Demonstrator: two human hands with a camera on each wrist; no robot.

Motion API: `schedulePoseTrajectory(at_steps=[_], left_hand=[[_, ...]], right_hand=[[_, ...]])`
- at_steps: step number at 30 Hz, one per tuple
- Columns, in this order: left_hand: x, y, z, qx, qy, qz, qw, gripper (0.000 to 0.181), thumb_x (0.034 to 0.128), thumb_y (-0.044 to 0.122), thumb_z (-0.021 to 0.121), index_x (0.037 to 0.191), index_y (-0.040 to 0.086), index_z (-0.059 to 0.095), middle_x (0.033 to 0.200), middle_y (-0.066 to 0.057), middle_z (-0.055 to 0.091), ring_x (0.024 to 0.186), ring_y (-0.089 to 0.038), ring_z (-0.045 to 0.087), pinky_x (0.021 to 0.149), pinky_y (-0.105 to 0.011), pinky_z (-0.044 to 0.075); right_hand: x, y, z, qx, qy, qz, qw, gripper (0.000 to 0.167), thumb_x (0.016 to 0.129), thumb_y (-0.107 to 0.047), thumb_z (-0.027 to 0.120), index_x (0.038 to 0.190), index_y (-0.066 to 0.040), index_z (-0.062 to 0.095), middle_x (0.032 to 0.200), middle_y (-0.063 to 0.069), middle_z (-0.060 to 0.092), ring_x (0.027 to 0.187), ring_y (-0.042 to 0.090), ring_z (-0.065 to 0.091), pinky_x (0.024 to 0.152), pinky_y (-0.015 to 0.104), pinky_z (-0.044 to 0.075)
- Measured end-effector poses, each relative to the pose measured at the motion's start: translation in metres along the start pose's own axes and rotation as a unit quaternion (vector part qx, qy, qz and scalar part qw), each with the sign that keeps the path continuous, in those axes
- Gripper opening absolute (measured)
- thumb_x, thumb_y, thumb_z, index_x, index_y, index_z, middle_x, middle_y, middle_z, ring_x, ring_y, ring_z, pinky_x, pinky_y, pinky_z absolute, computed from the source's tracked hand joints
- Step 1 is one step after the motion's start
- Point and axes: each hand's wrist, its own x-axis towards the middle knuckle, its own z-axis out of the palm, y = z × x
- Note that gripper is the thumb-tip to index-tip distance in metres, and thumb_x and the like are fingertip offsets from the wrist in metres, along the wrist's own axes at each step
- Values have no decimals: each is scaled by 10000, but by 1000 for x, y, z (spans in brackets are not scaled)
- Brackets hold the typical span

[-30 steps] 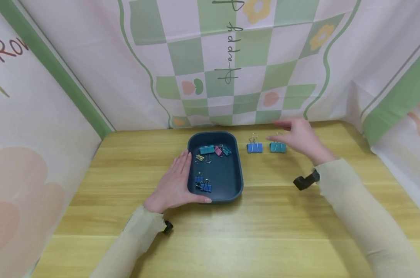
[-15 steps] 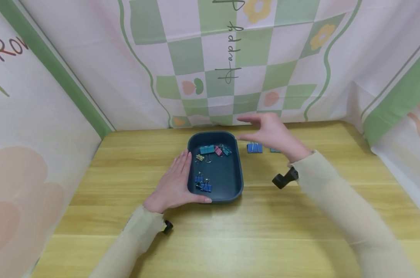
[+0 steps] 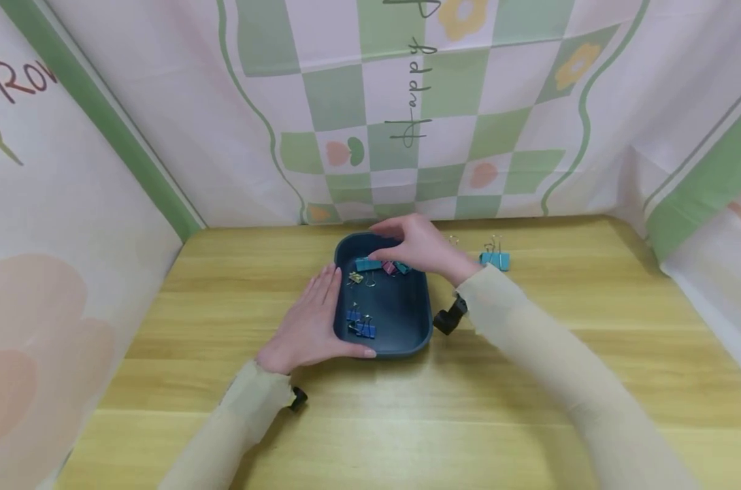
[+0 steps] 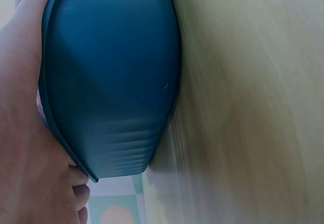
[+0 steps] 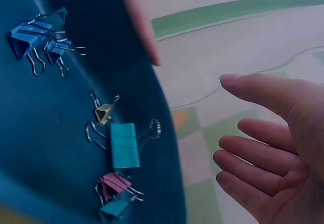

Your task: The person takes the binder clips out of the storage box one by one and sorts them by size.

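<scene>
My left hand (image 3: 303, 332) lies along the left rim of a dark blue tray (image 3: 422, 333), fingers straight and thumb across its near corner. In the left wrist view it lies on the rim above the tray's outer wall (image 4: 111, 72). My right hand (image 3: 422, 246) hovers over the tray's far right part, holding nothing; in the right wrist view thumb and fingers are apart. Inside the tray lie a teal binder clip (image 5: 124, 145), a yellow one (image 5: 103, 114), a pink one (image 5: 114, 184), a smaller teal one (image 5: 113, 211) and blue ones (image 5: 30, 36).
Right of the tray, another teal binder clip (image 3: 495, 260) stands on the wooden table (image 3: 407, 422). Beside it, only a wire handle (image 3: 454, 240) of a blue clip shows behind my right wrist. A patterned curtain (image 3: 333, 95) borders the table's back.
My right hand has moved left from the clips on the table to above the tray, uncovering the teal clip and covering most of the blue one. My left hand stays on the tray.
</scene>
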Motion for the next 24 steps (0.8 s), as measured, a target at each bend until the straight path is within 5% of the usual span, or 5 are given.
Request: schedulePoseTrajectory(at_steps=[7, 14, 24], left_hand=[[0, 0, -1, 32, 22, 32, 10000, 1483, 620, 1019, 472, 1625, 11, 56, 1694, -140, -16, 1541, -199, -57, 1230, -373, 41], [0, 0, 0, 36, -12, 16, 10000, 1479, 621, 1021, 465, 1626, 17, 53, 1695, -126, -26, 1541, -195, -58, 1228, -372, 40], [0, 0, 1, -31, -32, -18, 10000, 1463, 635, 1007, 485, 1630, 46, 10, 1697, -117, -38, 1538, -178, -73, 1228, -369, 36]], right_hand=[[22, 12, 16, 2, -317, 366, 9988, 543, 879, -253, 831, 1343, -29, 658, 1311, 130, 666, 1131, 262, 671, 1007, 406, 509], [31, 25, 34, -142, -650, 554, 9962, 414, 936, -190, 771, 1304, -22, 687, 1248, 131, 696, 713, 289, 720, 624, 318, 595], [35, 27, 43, -627, -595, 273, 9959, 235, 972, -181, 726, 1162, -52, 775, 996, 47, 756, 619, 179, 657, 632, 317, 564]])
